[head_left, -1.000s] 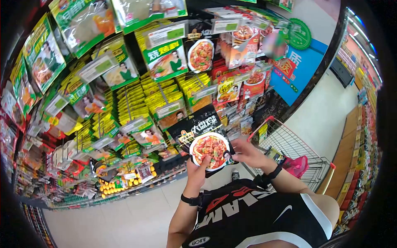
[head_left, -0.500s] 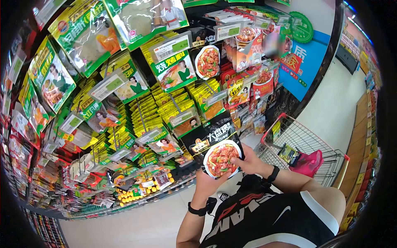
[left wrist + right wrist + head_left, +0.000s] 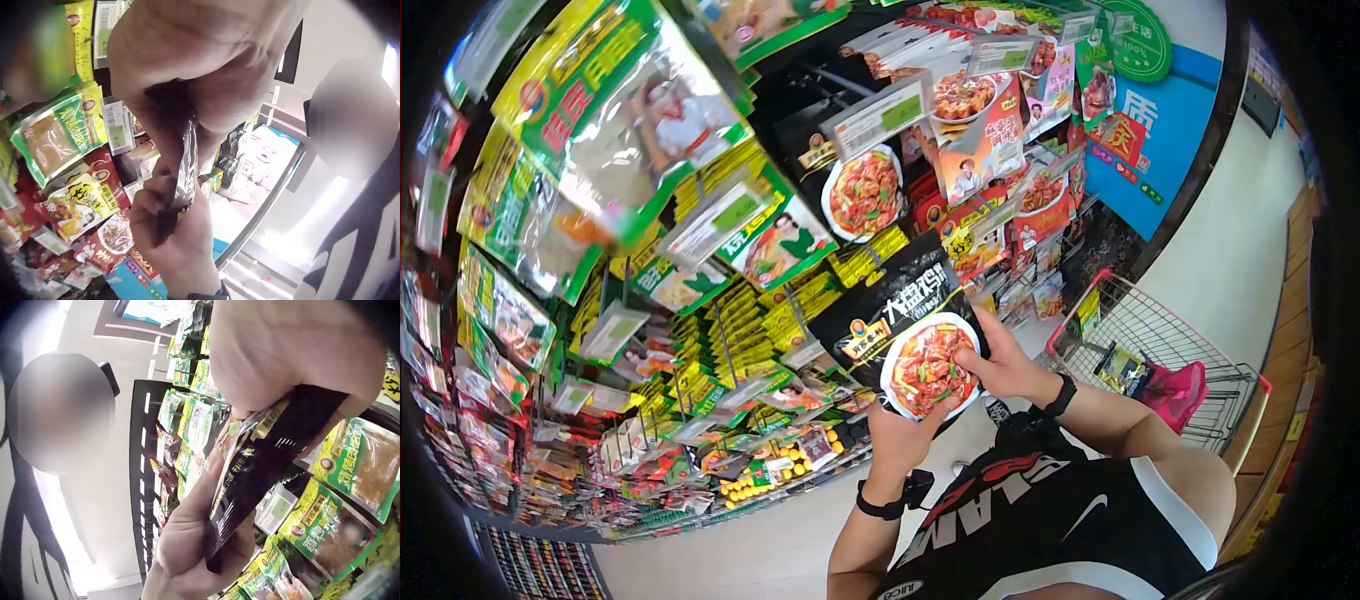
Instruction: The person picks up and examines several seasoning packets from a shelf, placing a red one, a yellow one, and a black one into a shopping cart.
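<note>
A black food packet (image 3: pixel 900 310), printed with white lettering and a round dish of red stew, is held up in front of the chest. My left hand (image 3: pixel 903 437) grips its lower edge, thumb across the printed dish. From the right side my right hand (image 3: pixel 1006 362) pinches it, with the thumb on the front and the fingers behind, hidden. Seen nearly edge-on in the left wrist view, the packet (image 3: pixel 186 169) lies between both hands. A dark printed face of the packet (image 3: pixel 269 456) shows in the right wrist view.
Racks of hanging seasoning packets (image 3: pixel 750 330) fill the left and front. A similar black packet (image 3: pixel 865 195) hangs among them, below a price tag (image 3: pixel 885 118). To the right stands a wire shopping cart (image 3: pixel 1165 335) holding a pink item (image 3: pixel 1178 395). Beyond it runs an aisle floor (image 3: pixel 1230 230).
The right hand has come in from beside the packet and taken hold of its right side. The head view has shifted, so the upper racks appear larger and the cart lies further right.
</note>
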`<state>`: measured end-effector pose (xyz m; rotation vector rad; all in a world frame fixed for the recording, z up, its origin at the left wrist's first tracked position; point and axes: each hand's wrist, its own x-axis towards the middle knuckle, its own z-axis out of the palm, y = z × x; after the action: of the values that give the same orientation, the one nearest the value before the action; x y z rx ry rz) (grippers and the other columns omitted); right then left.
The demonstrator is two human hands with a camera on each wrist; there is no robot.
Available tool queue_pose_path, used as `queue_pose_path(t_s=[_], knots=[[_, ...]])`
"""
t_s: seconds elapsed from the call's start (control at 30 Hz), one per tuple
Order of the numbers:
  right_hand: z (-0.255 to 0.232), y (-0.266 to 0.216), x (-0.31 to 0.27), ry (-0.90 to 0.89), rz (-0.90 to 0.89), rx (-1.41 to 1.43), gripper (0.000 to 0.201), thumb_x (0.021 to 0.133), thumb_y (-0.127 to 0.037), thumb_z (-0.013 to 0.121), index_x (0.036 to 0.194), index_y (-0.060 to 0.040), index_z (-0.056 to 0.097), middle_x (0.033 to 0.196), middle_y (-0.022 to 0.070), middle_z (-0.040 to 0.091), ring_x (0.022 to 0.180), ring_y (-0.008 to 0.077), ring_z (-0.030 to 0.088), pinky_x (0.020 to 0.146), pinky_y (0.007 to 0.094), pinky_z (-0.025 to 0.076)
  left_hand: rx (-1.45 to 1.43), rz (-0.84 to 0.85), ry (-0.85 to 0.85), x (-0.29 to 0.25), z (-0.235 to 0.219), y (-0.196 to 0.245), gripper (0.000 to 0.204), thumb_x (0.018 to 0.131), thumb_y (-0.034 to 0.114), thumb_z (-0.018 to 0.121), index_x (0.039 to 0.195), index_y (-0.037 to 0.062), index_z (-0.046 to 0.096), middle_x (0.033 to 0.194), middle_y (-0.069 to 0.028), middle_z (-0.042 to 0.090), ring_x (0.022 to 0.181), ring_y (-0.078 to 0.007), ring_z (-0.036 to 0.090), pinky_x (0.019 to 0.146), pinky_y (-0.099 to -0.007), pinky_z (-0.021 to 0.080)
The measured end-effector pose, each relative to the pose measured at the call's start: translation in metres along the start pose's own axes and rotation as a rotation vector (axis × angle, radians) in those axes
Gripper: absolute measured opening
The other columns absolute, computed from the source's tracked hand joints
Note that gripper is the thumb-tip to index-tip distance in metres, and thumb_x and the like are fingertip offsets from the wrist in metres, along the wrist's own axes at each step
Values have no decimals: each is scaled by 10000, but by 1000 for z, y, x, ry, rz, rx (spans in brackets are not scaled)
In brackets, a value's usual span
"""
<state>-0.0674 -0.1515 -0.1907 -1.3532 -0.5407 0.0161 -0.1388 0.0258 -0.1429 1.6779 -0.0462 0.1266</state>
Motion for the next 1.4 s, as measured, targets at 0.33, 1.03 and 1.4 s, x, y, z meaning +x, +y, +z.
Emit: queue_pose_path(t_s=[0.33,1.03,1.4], knots=[[-39,5,77,38,-205,55,655,957,-118,680,1473,54,315,1400,172,468,1278,221,478,1093,370,385,30,75,211,81,21,13,254,919,119,715,1101,-53,679,988,-101,747,879,-132,685,809,-294,537],[-58,14,130,-50,-343,145,589,880,-181,754,1318,74,454,1157,142,612,1017,199,611,905,323,498,-14,106,272,115,19,6,418,824,115,788,1167,-74,641,1098,-136,709,990,-180,670,900,-338,534],[-53,-12,160,-6,-350,156,604,920,-228,724,1348,78,426,1201,154,589,1067,202,593,948,340,481,-94,83,302,137,21,29,560,816,66,767,1249,-132,471,1168,-257,660,1054,-254,671,928,-374,537]])
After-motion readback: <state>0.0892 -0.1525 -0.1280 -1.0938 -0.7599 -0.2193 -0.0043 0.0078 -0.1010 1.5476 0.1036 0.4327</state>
